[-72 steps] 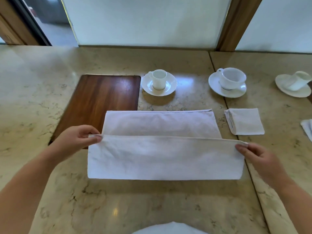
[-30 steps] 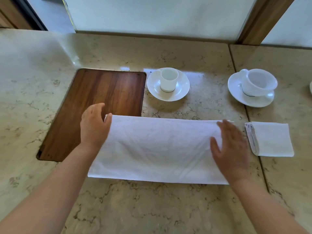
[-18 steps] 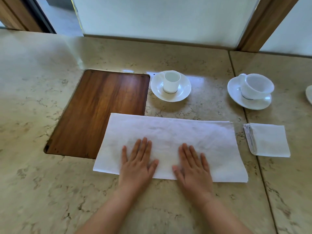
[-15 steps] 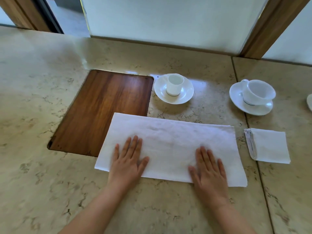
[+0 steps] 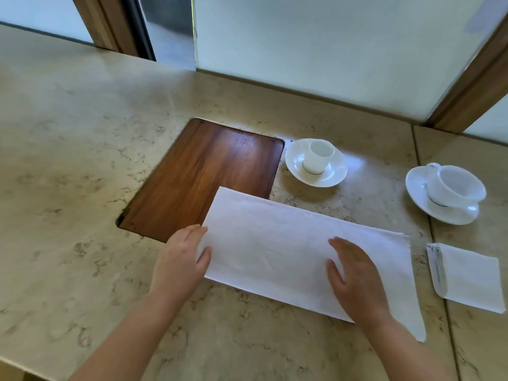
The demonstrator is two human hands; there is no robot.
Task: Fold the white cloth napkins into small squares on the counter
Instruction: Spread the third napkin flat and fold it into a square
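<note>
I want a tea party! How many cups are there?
2. A small cup on a saucer beside the board; a wider cup on a saucer far right. Others may be out of view.

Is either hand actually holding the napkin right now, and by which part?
The left hand appears to pinch the napkin at its left short edge, thumb on top. The right hand only lies flat on it.

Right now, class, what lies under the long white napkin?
The napkin overlaps the wooden board at its far left corner; the rest lies on the counter. Anything else beneath is covered.
</note>
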